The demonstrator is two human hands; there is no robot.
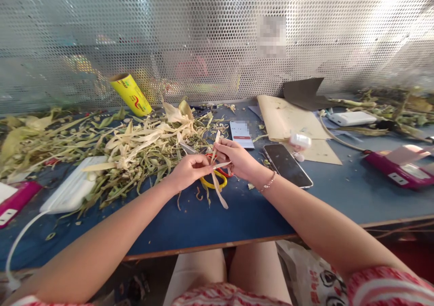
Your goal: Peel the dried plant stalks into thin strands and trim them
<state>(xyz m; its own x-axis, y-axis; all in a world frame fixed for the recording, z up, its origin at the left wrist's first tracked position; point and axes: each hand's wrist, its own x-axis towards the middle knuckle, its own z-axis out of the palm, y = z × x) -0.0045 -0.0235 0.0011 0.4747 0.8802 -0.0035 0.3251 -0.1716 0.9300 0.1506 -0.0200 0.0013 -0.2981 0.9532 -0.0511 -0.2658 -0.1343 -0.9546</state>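
Between both hands, over the front middle of the blue table, are pale dried leaf strips that cross each other. My left hand pinches the strips where they meet. Close beside it, my right hand also has thumb and fingers closed on a strip, whose upper end points up and whose lower end hangs toward the table. Beneath the hands lie scissors with yellow and red handles, partly covered by the fingers and the strip. A heap of dried green and pale leaves spreads to the left of my left hand.
A white power bank with a cable lies left. Behind the heap leans a yellow tube. Two phones, one lit and one dark, lie near my right hand. Brown paper and a purple power strip are on the right.
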